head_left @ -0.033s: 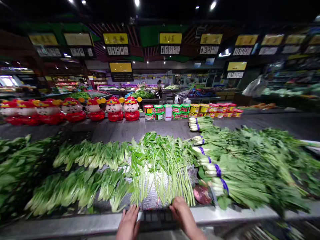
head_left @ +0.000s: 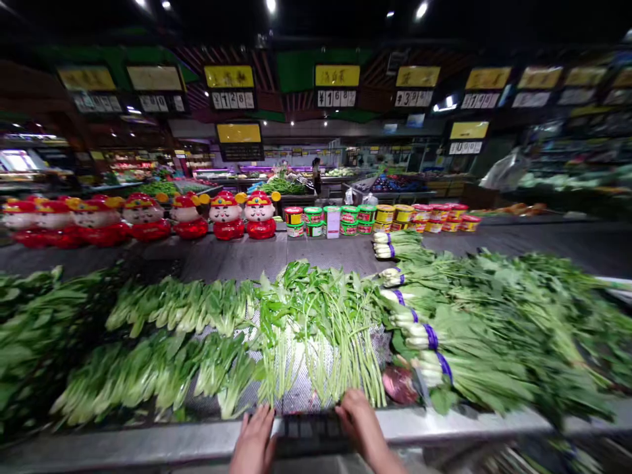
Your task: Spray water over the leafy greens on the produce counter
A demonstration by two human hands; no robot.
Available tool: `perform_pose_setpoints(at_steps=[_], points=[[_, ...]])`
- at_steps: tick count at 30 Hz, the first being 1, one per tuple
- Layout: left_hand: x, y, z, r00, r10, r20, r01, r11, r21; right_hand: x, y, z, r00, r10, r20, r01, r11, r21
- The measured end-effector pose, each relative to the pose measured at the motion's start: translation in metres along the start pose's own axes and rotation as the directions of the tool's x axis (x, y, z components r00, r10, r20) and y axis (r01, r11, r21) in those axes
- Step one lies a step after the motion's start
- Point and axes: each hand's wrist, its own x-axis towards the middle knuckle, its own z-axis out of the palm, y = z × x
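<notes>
At the bottom of the view my left hand [head_left: 254,438] and my right hand [head_left: 363,426] grip the two ends of a dark slotted tray [head_left: 309,431], fingers curled over its far edge. The tray lies on the steel front rim [head_left: 148,444] of a vegetable counter. Just beyond my hands lies a loose pile of long-stemmed leafy greens [head_left: 320,322] on a metal mesh. A reddish-purple vegetable [head_left: 399,384] sits just to the right of my right hand.
Bok choy rows [head_left: 162,342] fill the left, and bundles with purple bands [head_left: 434,342] the right. Behind stand red figurine jars [head_left: 227,216] and coloured tubs [head_left: 390,218]. Price signs hang overhead. A person [head_left: 315,172] stands far back among other stalls.
</notes>
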Motion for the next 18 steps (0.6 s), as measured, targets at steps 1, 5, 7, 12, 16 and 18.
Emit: perform_pose_setpoints(at_steps=[1, 5, 7, 12, 16, 18], points=[[-0.002, 0.000, 0.000, 1.000, 0.001, -0.020, -0.001, 1.000, -0.008, -0.002, -0.001, 0.000, 1.000, 0.013, 0.004, -0.013, 1.000, 0.022], [-0.004, 0.007, -0.007, 0.996, -0.054, -0.067, 0.045, 0.992, -0.118, -0.001, -0.002, -0.002, 0.994, 0.097, 0.053, -0.104, 0.981, 0.166], [0.003, 0.016, -0.022, 0.990, -0.127, -0.064, 0.109, 0.967, -0.232, 0.011, -0.004, -0.008, 0.980, 0.169, 0.109, -0.193, 0.945, 0.266], [0.063, 0.050, -0.105, 0.956, -0.291, -0.029, 0.166, 0.622, -0.765, 0.091, -0.030, -0.069, 0.933, 0.310, 0.185, -0.358, 0.734, 0.577], [0.126, 0.066, -0.183, 0.968, -0.252, -0.007, 0.115, 0.467, -0.877, 0.170, -0.067, -0.139, 0.918, 0.154, 0.365, -0.395, 0.435, 0.809], [0.148, 0.069, -0.213, 0.977, -0.214, -0.005, 0.079, 0.384, -0.920, 0.198, -0.081, -0.164, 0.916, 0.036, 0.400, -0.388, 0.337, 0.858]])
